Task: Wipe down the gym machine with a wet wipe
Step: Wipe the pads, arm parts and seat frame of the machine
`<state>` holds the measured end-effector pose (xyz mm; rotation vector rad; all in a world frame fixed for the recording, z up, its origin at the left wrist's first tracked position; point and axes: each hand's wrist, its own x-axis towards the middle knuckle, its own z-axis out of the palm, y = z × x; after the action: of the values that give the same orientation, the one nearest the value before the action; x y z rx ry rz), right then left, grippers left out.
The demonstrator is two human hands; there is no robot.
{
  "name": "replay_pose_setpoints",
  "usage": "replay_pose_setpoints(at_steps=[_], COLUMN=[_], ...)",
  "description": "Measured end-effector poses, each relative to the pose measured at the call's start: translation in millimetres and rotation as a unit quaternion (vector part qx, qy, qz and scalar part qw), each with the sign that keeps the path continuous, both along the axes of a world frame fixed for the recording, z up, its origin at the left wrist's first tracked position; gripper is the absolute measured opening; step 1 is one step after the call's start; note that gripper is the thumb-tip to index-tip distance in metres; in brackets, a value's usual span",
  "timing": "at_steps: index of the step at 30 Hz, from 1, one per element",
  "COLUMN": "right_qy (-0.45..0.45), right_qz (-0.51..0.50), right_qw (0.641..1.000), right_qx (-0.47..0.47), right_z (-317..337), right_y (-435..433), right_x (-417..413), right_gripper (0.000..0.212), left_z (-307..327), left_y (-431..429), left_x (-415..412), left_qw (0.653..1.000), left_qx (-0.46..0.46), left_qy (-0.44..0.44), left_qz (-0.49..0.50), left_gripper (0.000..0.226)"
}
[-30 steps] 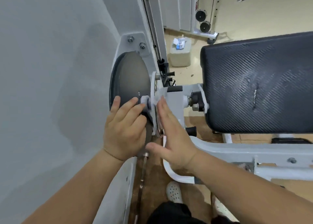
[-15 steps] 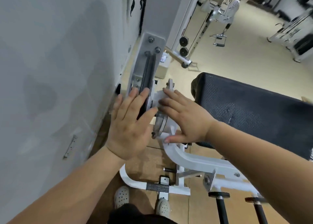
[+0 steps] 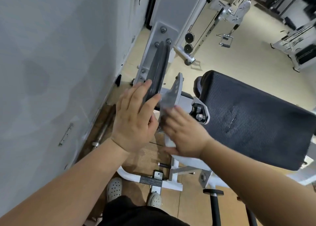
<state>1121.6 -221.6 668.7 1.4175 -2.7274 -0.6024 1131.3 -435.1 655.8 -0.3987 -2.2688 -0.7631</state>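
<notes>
Sliding lower since half a second ago, my right hand [image 3: 185, 136] presses the wet wipe [image 3: 166, 102], at its eleven o'clock, flat-fingered against the gym machine's white plate [image 3: 177, 85]. At nine o'clock of it, my left hand [image 3: 136, 116] rests straight-fingered on the dark pulley wheel [image 3: 158, 68].
</notes>
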Motion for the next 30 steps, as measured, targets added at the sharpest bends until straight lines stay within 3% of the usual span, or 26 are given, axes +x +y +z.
replay_pose_setpoints(at_steps=[4,10,16,21,24,26,28,30], right_qy=[0.021,0.073,-0.027,-0.022,-0.055,-0.108,-0.218,-0.334], right_qz=[0.077,-0.045,-0.011,-0.084,-0.187,-0.249,-0.323,-0.376], right_qw=[0.997,0.983,0.94,0.891,0.849,0.809,0.731,0.603], right_qx=[0.017,-0.163,-0.339,-0.445,-0.492,-0.521,-0.56,-0.619], right_z=[-24,-18,-24,-64,-92,-102,-101,-102], right_y=[12,-2,17,72,90,88,78,67], right_x=[15,6,28,69,83,87,85,73], right_gripper=[0.073,0.078,0.055,0.049,0.056,0.067,0.085,0.096], left_z=[4,14,14,6,-1,-8,-16,-20], left_y=[-1,12,42,75,100,115,126,131], left_x=[3,19,43,54,58,60,60,57], left_qw=[0.999,0.994,0.99,0.983,0.952,0.909,0.868,0.848], left_qx=[-0.033,-0.088,-0.112,-0.176,-0.261,-0.356,-0.416,-0.419], left_qy=[0.007,0.045,0.089,-0.045,-0.159,-0.217,-0.27,-0.325], left_qz=[0.019,0.051,-0.011,-0.009,-0.008,-0.016,-0.016,-0.014], left_gripper=[0.053,0.052,0.046,0.05,0.058,0.065,0.069,0.074])
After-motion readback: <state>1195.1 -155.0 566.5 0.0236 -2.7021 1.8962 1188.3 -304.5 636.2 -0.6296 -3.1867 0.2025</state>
